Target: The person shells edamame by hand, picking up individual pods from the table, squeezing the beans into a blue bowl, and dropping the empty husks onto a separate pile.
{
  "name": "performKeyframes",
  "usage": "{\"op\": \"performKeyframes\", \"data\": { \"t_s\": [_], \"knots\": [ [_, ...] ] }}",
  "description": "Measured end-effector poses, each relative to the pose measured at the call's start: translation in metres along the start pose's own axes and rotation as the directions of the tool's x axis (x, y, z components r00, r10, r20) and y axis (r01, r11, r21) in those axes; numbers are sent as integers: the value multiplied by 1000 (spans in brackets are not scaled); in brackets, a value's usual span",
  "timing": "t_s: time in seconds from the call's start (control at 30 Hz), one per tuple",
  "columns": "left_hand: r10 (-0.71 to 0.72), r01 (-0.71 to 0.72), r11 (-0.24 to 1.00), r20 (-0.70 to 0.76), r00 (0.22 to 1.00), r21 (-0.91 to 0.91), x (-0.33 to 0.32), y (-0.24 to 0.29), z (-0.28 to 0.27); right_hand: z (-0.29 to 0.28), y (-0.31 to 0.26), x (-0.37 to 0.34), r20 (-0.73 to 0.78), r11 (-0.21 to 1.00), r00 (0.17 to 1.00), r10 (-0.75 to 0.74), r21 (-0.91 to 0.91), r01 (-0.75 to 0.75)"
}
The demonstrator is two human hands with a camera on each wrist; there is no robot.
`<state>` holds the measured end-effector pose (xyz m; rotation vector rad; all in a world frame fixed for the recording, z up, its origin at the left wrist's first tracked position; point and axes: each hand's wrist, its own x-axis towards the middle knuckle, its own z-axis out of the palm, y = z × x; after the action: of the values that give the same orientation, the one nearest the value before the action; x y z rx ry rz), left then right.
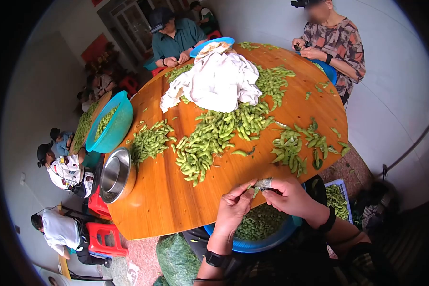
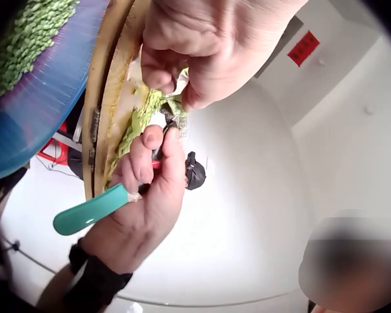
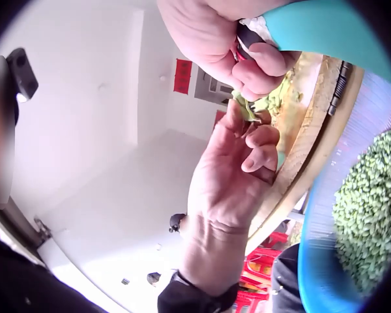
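Over the near table edge in the head view, my left hand [image 1: 233,209] pinches a small green pod [image 1: 256,192] between thumb and fingertips. My right hand [image 1: 291,196] is close beside it, its fingers curled round a teal-handled tool [image 2: 91,210] whose blade end cannot be made out. The right wrist view shows the pod [image 3: 246,107] at my left fingertips, just below the right hand's fingers. Below both hands is a blue basin [image 1: 260,245] of shelled green beans [image 3: 371,208].
Heaps of pods [image 1: 214,138] and a white cloth [image 1: 219,83] lie on the wooden table [image 1: 162,205]. A metal bowl [image 1: 115,175] and teal basin [image 1: 121,119] stand at the left edge. Two people sit across; a pod-filled crate [image 1: 337,200] is low at right.
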<state>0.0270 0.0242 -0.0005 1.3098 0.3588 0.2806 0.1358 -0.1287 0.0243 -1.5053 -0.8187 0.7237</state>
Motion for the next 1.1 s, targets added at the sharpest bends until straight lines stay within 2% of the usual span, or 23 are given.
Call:
{"op": "performKeyframes", "data": {
  "t_s": [0.03,0.17,0.23,0.27,0.33,0.43,0.47,0.53,0.57,0.63,0.67,0.7,0.73,0.77,0.8,0.83,0.87,0.9,0.93,1.0,1.07,1.1],
  "knots": [
    [16,-16,999,-12,1000,39,0,2,1,1,-1,-1,-26,991,996,-83,-105,80],
    [-17,16,1000,-93,996,-9,-1,15,11,1,-6,0,-102,992,994,-46,-126,33],
    [85,-102,990,-170,982,-99,-2,18,24,0,5,5,-114,960,973,-200,-219,171],
    [84,-101,990,-168,982,-98,-2,16,25,0,4,5,-116,961,973,-199,-219,171],
    [76,-96,979,-118,990,-178,-3,12,26,2,-1,4,-110,997,994,-10,69,18],
    [143,-160,965,-93,985,-208,-2,5,26,1,1,3,-90,991,995,33,131,-21],
    [142,-159,965,-95,985,-206,-2,3,25,3,6,4,-88,991,996,34,133,-22],
    [71,-100,953,-108,992,-287,-2,2,24,9,16,6,-115,986,985,-131,86,142],
    [70,-99,953,-108,992,-286,-2,3,27,9,13,4,-116,986,985,-131,87,141],
    [81,-123,972,-204,976,-201,-3,7,37,9,-5,-1,-164,987,974,-159,-51,153],
    [81,-123,972,-205,975,-201,-3,3,37,9,-4,0,-163,987,974,-159,-51,153],
    [294,-272,954,-225,929,124,-3,-1,36,7,-3,1,-165,966,965,-203,-194,170],
    [492,-382,815,-173,853,436,-2,-3,35,6,-2,1,-162,925,955,-248,-333,184],
    [537,-434,737,-58,842,517,-2,-1,32,5,-2,2,-160,925,955,-248,-333,185],
    [537,-434,738,-59,842,518,-3,7,31,4,-3,2,-144,955,967,-211,-241,172],
    [354,-313,847,-17,935,430,-5,16,29,3,-3,2,-124,977,977,-172,-147,154],
    [162,-167,923,43,986,347,-6,22,26,0,-3,3,-120,978,978,-171,-145,153],
    [49,-72,945,82,995,318,-5,25,20,-4,-4,6,-62,987,990,-125,-112,118],
    [48,-71,944,79,996,321,-5,22,18,-8,-4,8,-2,994,997,-81,-80,81],
    [-13,0,984,71,997,181,-4,15,14,-16,-6,9,22,995,997,-70,-73,71],
    [-64,52,972,44,997,230,-13,11,13,-23,-19,6,79,983,986,147,95,-154],
    [-114,105,955,15,993,278,-18,9,12,-28,-10,8,17,987,987,157,19,-157]
  ]
}}
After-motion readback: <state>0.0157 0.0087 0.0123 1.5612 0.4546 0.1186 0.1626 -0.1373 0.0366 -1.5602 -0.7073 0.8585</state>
